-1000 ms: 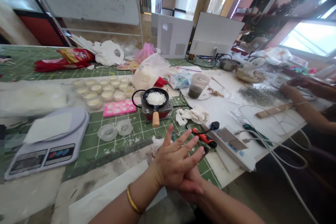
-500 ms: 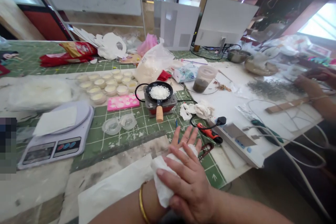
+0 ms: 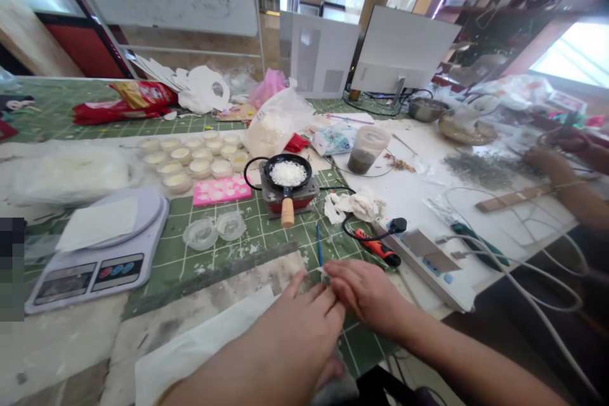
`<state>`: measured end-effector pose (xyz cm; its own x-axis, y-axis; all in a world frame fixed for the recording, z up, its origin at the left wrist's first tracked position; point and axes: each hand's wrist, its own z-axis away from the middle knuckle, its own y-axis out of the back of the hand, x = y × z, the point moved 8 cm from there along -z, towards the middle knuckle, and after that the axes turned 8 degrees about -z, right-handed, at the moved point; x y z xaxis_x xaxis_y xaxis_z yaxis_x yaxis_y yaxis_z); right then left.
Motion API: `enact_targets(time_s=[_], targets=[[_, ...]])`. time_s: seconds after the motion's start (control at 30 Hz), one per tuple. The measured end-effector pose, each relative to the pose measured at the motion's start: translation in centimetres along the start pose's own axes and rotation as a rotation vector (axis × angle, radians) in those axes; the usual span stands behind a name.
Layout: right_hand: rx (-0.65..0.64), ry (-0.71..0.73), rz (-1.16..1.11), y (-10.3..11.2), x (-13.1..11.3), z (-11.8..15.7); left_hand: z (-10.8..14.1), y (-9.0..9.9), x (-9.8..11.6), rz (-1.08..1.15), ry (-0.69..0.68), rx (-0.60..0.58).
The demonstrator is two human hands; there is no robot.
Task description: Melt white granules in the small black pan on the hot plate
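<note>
My left hand (image 3: 307, 320) is back-up over the table's front edge, its index finger stretched apart and its other fingertips against my right hand. My right hand (image 3: 364, 292) is closed, fingers pressed together. A small white bit of tissue (image 3: 325, 276) shows at its fingertips; the rest is hidden by the hands. Just beyond lies a thin blue stick (image 3: 319, 245). Further back, a small black pan (image 3: 287, 202) with a wooden handle holds white flakes (image 3: 288, 173) on a small hot plate (image 3: 280, 204).
Left are a kitchen scale (image 3: 99, 254), a pink mould (image 3: 221, 190), clear cups (image 3: 202, 234) and several cream-filled cups (image 3: 181, 155). Right are an orange-black tool (image 3: 378, 248), a power strip (image 3: 428, 269) with cables and crumpled tissue (image 3: 361, 204). Another person's hands (image 3: 547, 158) work at far right.
My left hand has turned from palm-up to back-up. My right hand has moved off the left palm to its fingertips, and the tissue has gone mostly out of sight between the hands.
</note>
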<state>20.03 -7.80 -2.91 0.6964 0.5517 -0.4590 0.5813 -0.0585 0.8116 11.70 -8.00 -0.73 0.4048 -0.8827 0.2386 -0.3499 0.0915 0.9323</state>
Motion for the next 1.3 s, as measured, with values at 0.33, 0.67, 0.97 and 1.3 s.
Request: enact_targets(time_s=[0.33, 0.67, 0.97, 1.3], targets=[[-0.317, -0.172, 0.208, -1.7, 4.1, -2.1, -0.7, 8.0, -10.3, -0.411, 0.884, -0.246], [-0.459, 0.223, 0.433, -5.0, 3.1, -4.4, -3.5, 4.1, -10.2, -0.352, 0.796, -0.286], [-0.368, 0.238, 0.468, -1.5, 3.0, -6.8, -1.2, 5.4, -12.9, -0.304, 0.821, -0.36], [-0.498, 0.218, 0.351, -3.9, 3.3, -5.4, -0.4, 5.7, -15.2, -0.236, 0.784, -0.411]])
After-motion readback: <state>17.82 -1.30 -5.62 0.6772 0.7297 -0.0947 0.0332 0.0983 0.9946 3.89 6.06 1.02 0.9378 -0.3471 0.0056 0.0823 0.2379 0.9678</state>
